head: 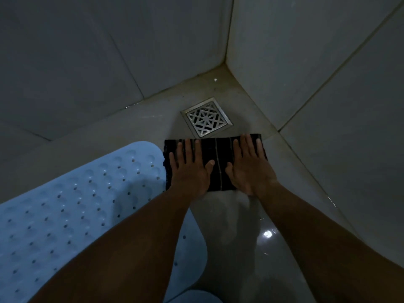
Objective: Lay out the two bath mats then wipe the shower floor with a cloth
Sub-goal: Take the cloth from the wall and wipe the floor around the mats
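A dark folded cloth [218, 154] with thin pale stripes lies flat on the grey shower floor [236, 226], just in front of the drain. My left hand [190, 169] presses flat on its left half, fingers spread. My right hand [249, 167] presses flat on its right half the same way. A light blue bath mat [72, 206] with holes and bumps lies spread on the floor to the left, its edge touching the cloth. A sliver of a second blue mat [194, 297] shows at the bottom edge.
A square metal drain grate [206, 117] sits in the floor close to the corner. Tiled walls [306, 62] close in behind and on the right. The floor near my right forearm looks wet and shiny.
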